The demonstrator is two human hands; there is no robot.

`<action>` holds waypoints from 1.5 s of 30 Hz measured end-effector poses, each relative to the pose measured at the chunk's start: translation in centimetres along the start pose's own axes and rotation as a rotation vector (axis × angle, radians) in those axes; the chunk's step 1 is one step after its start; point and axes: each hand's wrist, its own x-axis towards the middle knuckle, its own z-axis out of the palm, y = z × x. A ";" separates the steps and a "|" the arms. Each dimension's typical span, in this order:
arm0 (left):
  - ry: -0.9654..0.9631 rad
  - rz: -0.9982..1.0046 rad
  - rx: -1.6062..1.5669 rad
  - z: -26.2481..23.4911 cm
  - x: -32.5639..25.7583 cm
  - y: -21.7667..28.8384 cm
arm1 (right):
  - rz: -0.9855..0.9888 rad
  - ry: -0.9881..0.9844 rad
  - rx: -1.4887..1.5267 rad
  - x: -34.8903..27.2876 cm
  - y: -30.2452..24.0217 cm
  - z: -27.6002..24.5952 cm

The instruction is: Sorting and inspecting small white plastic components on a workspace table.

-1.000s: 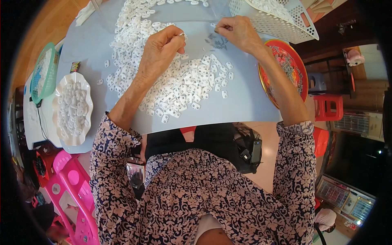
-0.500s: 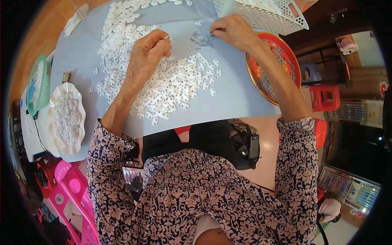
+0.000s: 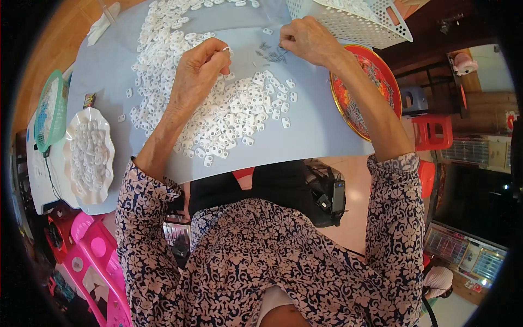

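Observation:
My left hand [image 3: 197, 68] is closed in a pinch on a small white plastic piece [image 3: 226, 49], whose edge peeks out at the fingertips. Below and beside it spreads a heap of white plastic pieces with two holes [image 3: 229, 114]. My right hand [image 3: 311, 41] has its thumb and fingers pressed together at the edge of a little scatter of grey metal pins [image 3: 271, 54]. Whatever lies between those fingertips is too small to make out. Under my right forearm stands a red round tray with a gold rim [image 3: 333, 90], holding many more pins.
A white perforated basket [image 3: 354, 27] with white pieces stands at the far right of the table [image 3: 310, 131]. On the left are a scalloped white dish [image 3: 110, 158] full of white pieces and a green basket [image 3: 61, 109]. A pink chair [image 3: 103, 245] stands lower left, a red stool [image 3: 436, 131] right.
Both hands stay almost where they were, still pinched. My right fingers remain at the scattered pins. The whole view has shifted very slightly.

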 end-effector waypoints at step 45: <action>0.041 0.053 0.005 0.5 -0.1 -0.3 | 0.149 -0.004 0.073 0.1 -0.4 -0.6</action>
